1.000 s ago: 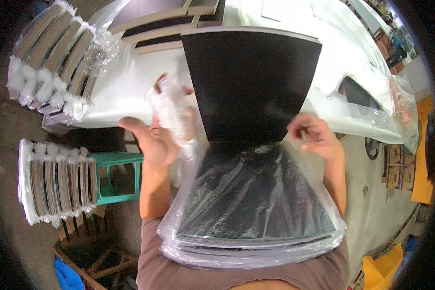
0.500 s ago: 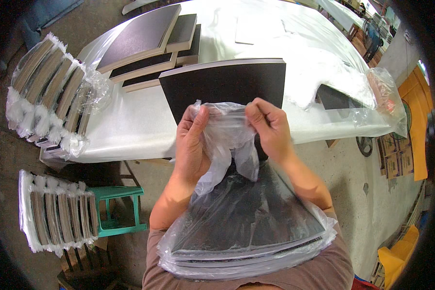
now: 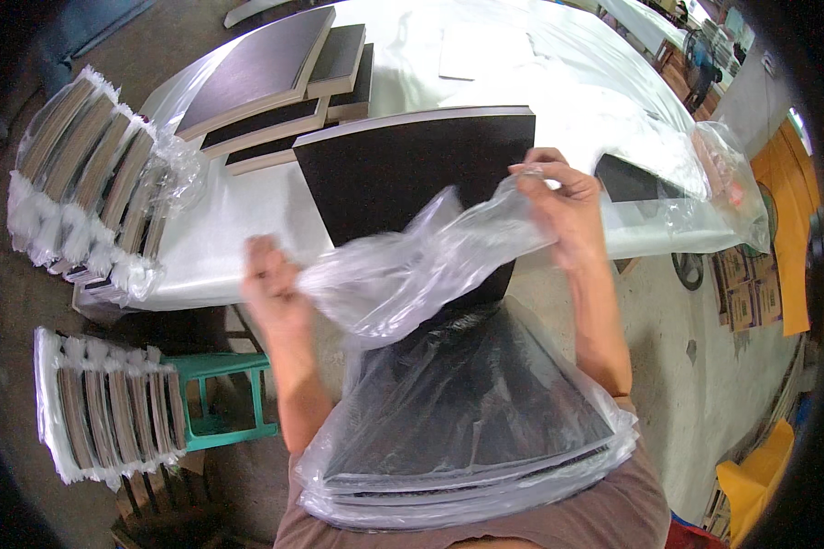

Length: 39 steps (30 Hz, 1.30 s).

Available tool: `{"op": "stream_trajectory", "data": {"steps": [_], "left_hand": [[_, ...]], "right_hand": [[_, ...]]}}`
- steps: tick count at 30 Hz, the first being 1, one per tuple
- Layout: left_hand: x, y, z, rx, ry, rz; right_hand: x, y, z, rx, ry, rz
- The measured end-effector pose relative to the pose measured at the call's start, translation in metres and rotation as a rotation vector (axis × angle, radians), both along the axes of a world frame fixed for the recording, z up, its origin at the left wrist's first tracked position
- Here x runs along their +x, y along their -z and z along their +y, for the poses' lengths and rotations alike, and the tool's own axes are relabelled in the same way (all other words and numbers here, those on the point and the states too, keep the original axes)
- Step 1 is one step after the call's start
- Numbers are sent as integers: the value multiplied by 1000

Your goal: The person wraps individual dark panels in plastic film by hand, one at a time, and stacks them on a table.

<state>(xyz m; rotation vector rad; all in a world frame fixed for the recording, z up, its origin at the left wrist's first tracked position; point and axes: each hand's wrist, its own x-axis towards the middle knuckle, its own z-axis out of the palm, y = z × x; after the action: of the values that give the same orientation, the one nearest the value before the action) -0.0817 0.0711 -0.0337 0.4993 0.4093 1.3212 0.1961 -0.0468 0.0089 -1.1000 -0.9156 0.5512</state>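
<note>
A clear plastic bag is stretched slantwise in front of me, its loose mouth twisted and creased. My right hand pinches one end of it, higher up. Blurred by motion, my left hand is closed on the other end, lower down. The bag's lower part covers a stack of flat black panels resting against my body. Just beyond the bag, a black panel with pale edges lies at the table's near edge, partly covered by the bag.
More black panels with pale sides are piled on the white-covered table. Plastic-wrapped bundles stand at its left end. Another wrapped bundle is by a green stool. Clear plastic hangs at the table's right corner.
My hands have moved apart, the left one down and leftward, the right one up and rightward. The bag's gathered mouth is now pulled out wide between them.
</note>
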Motion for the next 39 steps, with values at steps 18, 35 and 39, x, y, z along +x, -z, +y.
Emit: {"op": "stream_trajectory", "data": {"steps": [18,35,39], "left_hand": [[102,-55,-53,684,285,769],[79,-34,-42,276,849,135],[92,-41,-42,686,553,560]], "right_hand": [[-41,-12,-9,-57,-305,-91],[-27,-6,0,-113,-157,110],[-22,-4,2,65,-10,-316]]}}
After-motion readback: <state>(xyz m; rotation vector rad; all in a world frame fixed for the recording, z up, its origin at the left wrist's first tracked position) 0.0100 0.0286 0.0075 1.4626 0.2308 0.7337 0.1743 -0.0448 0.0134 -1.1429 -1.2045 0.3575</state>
